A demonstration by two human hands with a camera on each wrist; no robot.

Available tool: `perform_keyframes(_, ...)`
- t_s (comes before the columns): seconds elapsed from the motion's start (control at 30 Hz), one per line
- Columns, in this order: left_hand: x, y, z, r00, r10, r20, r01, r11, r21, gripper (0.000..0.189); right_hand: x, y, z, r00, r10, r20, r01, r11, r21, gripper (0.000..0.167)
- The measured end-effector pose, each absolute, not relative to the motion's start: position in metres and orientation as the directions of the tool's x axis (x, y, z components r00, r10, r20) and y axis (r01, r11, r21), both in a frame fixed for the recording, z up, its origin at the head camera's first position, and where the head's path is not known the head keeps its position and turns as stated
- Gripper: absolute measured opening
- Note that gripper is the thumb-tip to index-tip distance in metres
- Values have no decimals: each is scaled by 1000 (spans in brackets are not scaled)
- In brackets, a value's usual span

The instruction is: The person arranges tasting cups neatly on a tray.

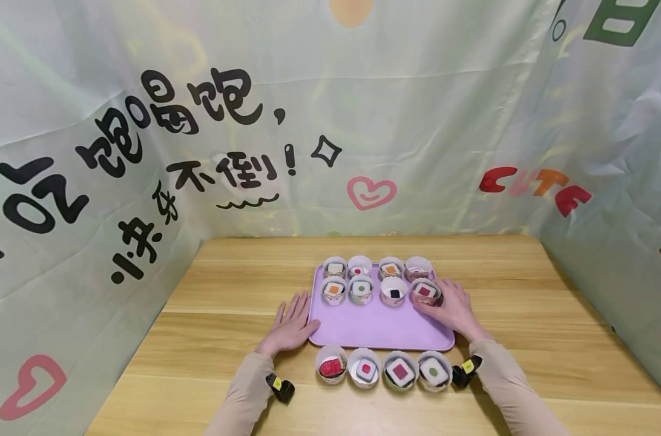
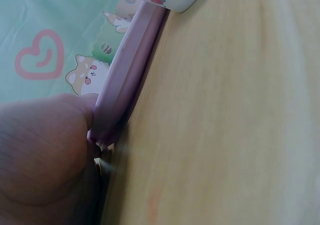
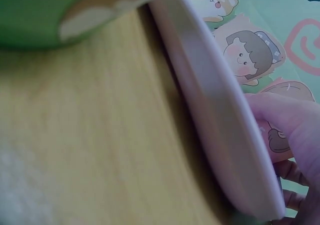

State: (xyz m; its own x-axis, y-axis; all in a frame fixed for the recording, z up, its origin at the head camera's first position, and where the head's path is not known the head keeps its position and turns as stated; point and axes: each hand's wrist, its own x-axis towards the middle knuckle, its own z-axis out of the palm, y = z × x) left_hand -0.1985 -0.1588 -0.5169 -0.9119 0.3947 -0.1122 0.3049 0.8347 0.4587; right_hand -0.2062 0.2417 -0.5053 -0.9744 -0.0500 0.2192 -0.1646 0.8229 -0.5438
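The right hand is holding a paper cup at the right end of the near row on the lilac tray; its grip is narrow, with thumb and fingers curling around the wall. Whether the cup's base is bearing fully on the tray cannot be told. The left hand is lying with spread fingers on the worktop; its grip is wide and holding nothing, the thumb touching the tray's left edge.

Progress, by judgement: two rows of four, counting the held cup, are occupying the tray's far half; four further cups are standing on the worktop before its near edge, apparently remaining to be loaded.

Orientation: the held cup is standing upright, its mouth facing up and its central axis running vertically. The tray's long axis is running left to right.
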Motion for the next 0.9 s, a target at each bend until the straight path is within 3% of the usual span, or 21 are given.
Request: perform_keyframes(0.9,-198,-159,-516,-914,389,-114,301,840,452,72,-207,241,-506,-980,-46,192,-148,813,-563,84)
